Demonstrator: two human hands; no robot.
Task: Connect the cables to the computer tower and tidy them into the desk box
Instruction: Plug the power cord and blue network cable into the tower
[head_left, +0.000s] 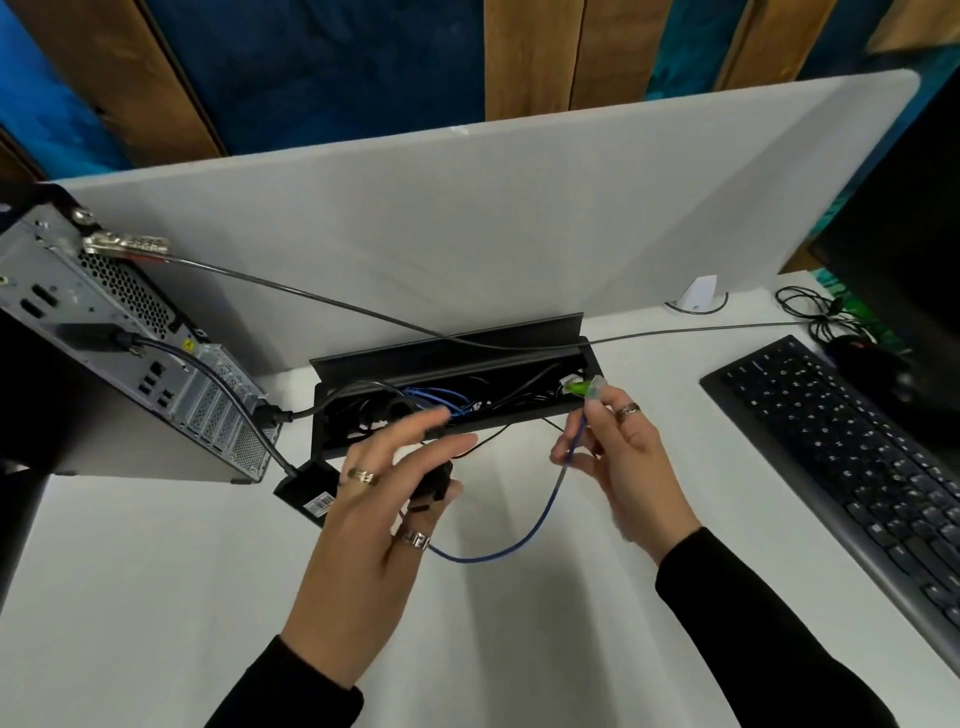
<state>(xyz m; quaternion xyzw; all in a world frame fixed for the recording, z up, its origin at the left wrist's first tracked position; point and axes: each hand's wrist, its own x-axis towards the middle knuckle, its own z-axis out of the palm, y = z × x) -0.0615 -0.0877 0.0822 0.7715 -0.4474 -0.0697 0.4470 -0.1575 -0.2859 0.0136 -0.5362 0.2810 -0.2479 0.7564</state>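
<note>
Near desk (156, 597) middle: left hand (374, 499) curled around black adapter (311, 501), right hand (618, 447) pinching blue cable (498, 551) by its plug. Beyond, desk box (519, 415) open at back edge, tower (130, 353) back-left. Probably connecting step; next, carrying plug to tower port.

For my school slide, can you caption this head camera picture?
Right hand pinches a blue cable by the open desk box.
</note>
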